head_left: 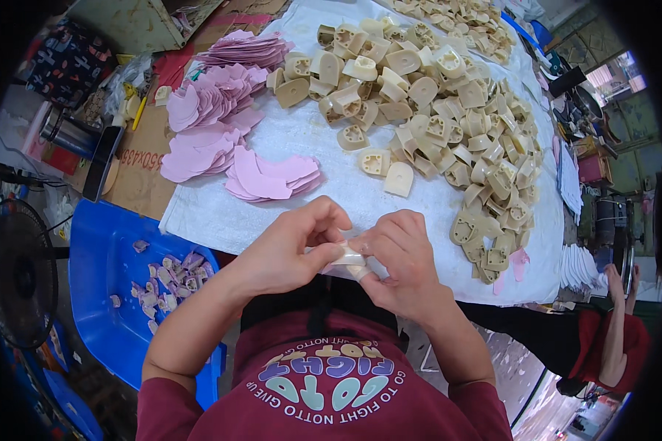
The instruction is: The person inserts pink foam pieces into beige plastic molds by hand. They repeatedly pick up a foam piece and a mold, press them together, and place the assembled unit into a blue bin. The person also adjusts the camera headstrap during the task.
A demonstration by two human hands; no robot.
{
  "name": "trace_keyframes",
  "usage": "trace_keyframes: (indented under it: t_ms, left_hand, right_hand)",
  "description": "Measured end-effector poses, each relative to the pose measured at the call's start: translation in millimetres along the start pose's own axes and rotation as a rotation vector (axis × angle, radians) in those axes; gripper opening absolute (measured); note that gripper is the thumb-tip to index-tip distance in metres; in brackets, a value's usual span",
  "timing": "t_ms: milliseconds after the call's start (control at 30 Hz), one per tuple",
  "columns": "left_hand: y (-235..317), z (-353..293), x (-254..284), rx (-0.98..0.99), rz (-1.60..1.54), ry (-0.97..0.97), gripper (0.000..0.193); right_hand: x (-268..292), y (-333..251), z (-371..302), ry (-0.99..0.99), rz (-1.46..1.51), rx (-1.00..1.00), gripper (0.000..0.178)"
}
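Note:
Close to my body, at the table's near edge, both hands hold a small cream shoe heel (350, 256). The fingers of my left hand (301, 246) pinch its left side. On the other side, my right hand (401, 264) grips it with the thumb low and the fingers curled over. A pale, thin piece seems to lie against the heel, but the fingers hide most of it. Beyond my hands sits a fanned stack of pink cut pieces (272, 176). Two loose cream heels (399, 178) lie just past my right hand.
A large pile of cream heels (485, 132) covers the table's right side. More pink stacks (213, 99) stand at the left. A blue tub (95, 294) with wrapped-looking pieces is below left, near a black fan (18, 264). Another person (614, 345) is at the right.

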State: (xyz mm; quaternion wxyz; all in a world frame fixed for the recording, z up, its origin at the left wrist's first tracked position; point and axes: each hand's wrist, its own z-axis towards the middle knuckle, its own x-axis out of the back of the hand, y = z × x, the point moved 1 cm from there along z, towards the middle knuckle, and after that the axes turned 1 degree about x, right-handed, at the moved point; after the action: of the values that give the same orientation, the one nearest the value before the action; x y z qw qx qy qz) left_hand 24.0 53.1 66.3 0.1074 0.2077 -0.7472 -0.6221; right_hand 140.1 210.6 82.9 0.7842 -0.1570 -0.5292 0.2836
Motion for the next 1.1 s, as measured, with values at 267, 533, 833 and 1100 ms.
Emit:
trace_keyframes:
  t_ms: [267, 533, 833, 1100]
  left_hand:
    - [-0.3, 4.0, 13.7, 0.062, -0.225, -0.089, 0.022]
    - [3.6, 12.3, 15.7, 0.291, 0.117, -0.033, 0.021]
    - [-30.9, 1.1, 2.6, -0.035, -0.490, 0.044, 0.017]
    - [-13.9, 7.5, 1.7, -0.312, 0.150, 0.187, 0.007]
  right_hand:
    - [-9.0, 6.6, -4.6, 0.087, 0.399, -0.298, 0.021]
    - [-20.5, 5.3, -6.0, 0.016, 0.362, -0.392, 0.018]
    - [-17.9, 6.0, -9.4, 0.116, 0.831, -0.720, 0.014]
    - [-17.4, 6.2, -7.3, 0.043, 0.648, -0.737, 0.015]
